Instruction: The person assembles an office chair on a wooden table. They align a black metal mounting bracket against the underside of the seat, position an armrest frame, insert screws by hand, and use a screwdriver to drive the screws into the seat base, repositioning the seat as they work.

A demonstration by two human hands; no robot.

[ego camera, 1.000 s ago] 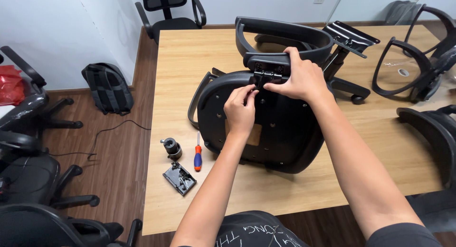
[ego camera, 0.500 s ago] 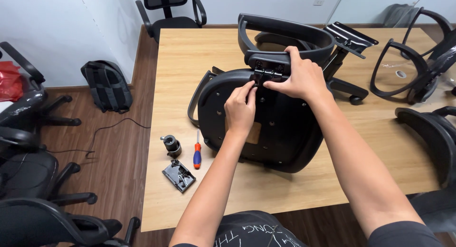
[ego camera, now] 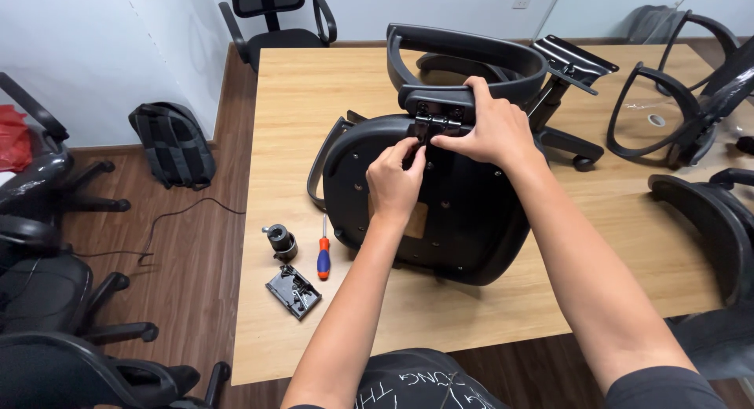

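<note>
seat shell [ego camera: 455, 212], black moulded plastic, lies underside-up near the middle of the tabletop [ego camera: 330, 102], its smooth curved pan dotted with small fixing holes. at its far edge sits a dark metal bracket [ego camera: 437, 126] that meets the curved armrest frame [ego camera: 463, 51] behind it. left hand [ego camera: 395, 177] rests on the shell with its fingers [ego camera: 408, 151] pinched together at the bracket; whether they hold a small fastener cannot be told. right hand [ego camera: 491, 130] is clenched over the bracket and the frame's lower bar, thumb pressed beside the left fingertips.

risk, as judged: the shell rests on a rounded surface and could rock or slide if pressed unevenly, and fingertips this close to the joint could be nipped if the frame shifts. any small part let go there might roll off the smooth wood.

nearer the left edge lie a screwdriver [ego camera: 323, 257] with an orange and blue grip, a short dark cylindrical fitting [ego camera: 280, 241] and a flat black metal mechanism plate [ego camera: 293, 291], well apart from the hands. a wheeled chair base [ego camera: 573, 146] stands behind the shell. a black backpack [ego camera: 173, 146] sits on the wooden floor [ego camera: 196, 299].
</note>
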